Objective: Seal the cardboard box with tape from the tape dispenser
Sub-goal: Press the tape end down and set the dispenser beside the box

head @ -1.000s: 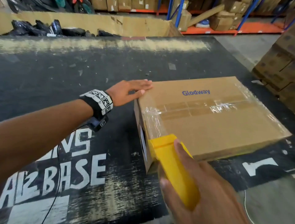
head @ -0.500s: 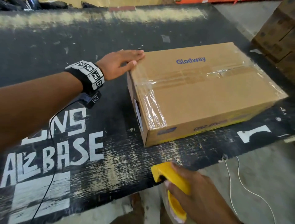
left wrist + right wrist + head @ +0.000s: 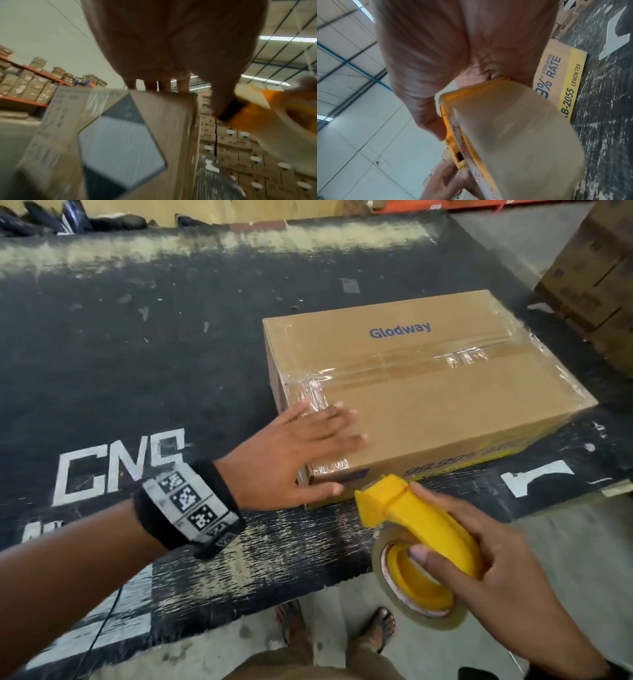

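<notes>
A brown cardboard box point(image 3: 428, 392) marked "Glodway" lies on the black painted floor, with clear tape point(image 3: 404, 364) running along its top seam and down its near-left end. My left hand point(image 3: 301, 453) rests flat on the box's near-left corner, fingers straight on top and the thumb against the front side. In the left wrist view the fingers point(image 3: 152, 85) reach over the box point(image 3: 123, 142) edge. My right hand point(image 3: 479, 570) grips the yellow tape dispenser point(image 3: 421, 529) with its tape roll point(image 3: 518, 135), held just in front of the box, apart from it.
Stacked cardboard boxes point(image 3: 596, 278) stand at the right. White letters point(image 3: 120, 463) are painted on the black floor, and grey concrete point(image 3: 565, 559) lies at the lower right. My sandalled feet point(image 3: 335, 628) stand at the bottom. A low cardboard wall point(image 3: 205, 210) runs along the back.
My left hand moved from the box's far-left corner to its near-left corner. My right hand pulled the dispenser off the box end, lowered it, then raised it near the front side.
</notes>
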Tool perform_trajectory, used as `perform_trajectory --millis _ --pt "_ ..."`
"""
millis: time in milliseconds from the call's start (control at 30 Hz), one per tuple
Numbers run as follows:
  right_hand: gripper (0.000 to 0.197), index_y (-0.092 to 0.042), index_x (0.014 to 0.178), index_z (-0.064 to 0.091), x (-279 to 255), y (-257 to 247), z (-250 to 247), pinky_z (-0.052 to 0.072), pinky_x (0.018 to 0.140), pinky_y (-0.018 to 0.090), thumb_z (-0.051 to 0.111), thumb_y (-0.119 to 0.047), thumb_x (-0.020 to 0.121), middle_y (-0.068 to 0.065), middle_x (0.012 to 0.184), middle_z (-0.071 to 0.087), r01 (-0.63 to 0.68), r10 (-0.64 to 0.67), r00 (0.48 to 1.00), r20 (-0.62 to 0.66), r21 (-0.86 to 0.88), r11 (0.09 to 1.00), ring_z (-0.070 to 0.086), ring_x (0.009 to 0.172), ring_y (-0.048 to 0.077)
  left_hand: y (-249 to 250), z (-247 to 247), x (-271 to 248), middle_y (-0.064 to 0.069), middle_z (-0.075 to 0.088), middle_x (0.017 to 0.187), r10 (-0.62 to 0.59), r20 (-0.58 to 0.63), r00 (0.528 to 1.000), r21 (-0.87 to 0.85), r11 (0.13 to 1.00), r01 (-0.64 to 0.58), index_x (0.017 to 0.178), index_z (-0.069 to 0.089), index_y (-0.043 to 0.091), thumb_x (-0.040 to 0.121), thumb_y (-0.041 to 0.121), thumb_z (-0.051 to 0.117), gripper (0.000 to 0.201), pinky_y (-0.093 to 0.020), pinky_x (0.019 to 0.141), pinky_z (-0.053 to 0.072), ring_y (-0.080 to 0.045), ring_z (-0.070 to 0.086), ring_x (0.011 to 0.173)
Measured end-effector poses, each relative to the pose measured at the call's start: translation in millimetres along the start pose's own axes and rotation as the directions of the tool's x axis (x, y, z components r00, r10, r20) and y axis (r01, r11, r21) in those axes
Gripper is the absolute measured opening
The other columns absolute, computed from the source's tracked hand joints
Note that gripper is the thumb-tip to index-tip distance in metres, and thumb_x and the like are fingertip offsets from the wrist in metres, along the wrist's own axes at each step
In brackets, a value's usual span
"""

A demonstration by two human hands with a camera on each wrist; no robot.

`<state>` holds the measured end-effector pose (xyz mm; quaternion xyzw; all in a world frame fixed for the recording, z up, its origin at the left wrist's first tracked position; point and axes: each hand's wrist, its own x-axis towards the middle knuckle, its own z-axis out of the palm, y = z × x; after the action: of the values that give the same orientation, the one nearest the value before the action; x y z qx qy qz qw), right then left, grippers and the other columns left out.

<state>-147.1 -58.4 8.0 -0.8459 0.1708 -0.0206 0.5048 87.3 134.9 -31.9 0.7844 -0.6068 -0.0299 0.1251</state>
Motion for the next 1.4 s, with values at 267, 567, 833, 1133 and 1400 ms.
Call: perform_trajectory --millis 267,567,833,1133,1400 --pt "0.067 -0.038 0.135 0.059 7 6 -19 0.052 0.095 0.027 0.08 -0.022 0.073 -0.022 0.136 0.061 0.161 -0.147 0.982 -0.12 0.119 0.98 0.059 0.124 0.005 10 1 0 0.01 0.028 0.167 -0.099 -0.05 0.994 -0.112 0.989 0.093 0.154 0.038 0.036 0.094 0.055 0.054 0.065 -0.052 0.126 0.017 -0.007 0.016 0.157" --pt "0.071 -0.034 0.139 0.056 31 22 -70 0.049 0.1 0.025 0.08 -0.024 0.073 -0.021 0.14 0.058 0.362 -0.328 0.896 -0.299 0.063 0.93 0.054 0.131 0.005 64 -63 94 0.0 0.077 0.116 -0.362 0.004 0.932 -0.831 0.518 0.205 0.132 0.063 0.023 0.096 0.028 0.062 0.037 -0.027 0.097 0.053 -0.013 0.073 0.109" --pt "0.076 -0.034 0.139 0.054 55 69 -169 0.046 0.087 0.005 0.084 -0.012 0.073 -0.027 0.134 0.058 0.415 -0.364 0.879 -0.309 0.114 0.903 0.054 0.123 -0.005 123 -47 209 -0.005 0.079 0.1 -0.481 -0.1 0.871 -0.812 0.545 0.208 0.123 0.068 0.026 0.098 0.023 0.062 0.026 -0.03 0.085 0.058 -0.009 0.074 0.091" --pt "0.057 -0.03 0.126 0.05 108 167 -298 0.057 0.083 0.049 0.08 -0.019 0.079 0.002 0.109 0.07 0.334 -0.192 0.878 -0.438 0.274 0.902 0.069 0.099 0.024 183 43 313 0.012 0.047 0.15 -0.355 -0.132 0.925 -0.279 0.909 0.309 0.142 0.053 0.037 0.091 0.045 0.061 0.052 -0.032 0.118 0.035 -0.004 0.042 0.14" --pt "0.032 -0.032 0.115 0.069 184 265 -327 0.053 0.095 0.041 0.077 -0.031 0.084 0.004 0.11 0.061 0.145 -0.04 0.868 -0.495 0.174 0.974 0.066 0.099 0.016 200 75 339 0.012 0.043 0.155 -0.48 -0.147 0.865 0.009 0.874 0.486 0.143 0.048 0.039 0.088 0.047 0.06 0.056 -0.033 0.114 0.029 -0.009 0.041 0.14"
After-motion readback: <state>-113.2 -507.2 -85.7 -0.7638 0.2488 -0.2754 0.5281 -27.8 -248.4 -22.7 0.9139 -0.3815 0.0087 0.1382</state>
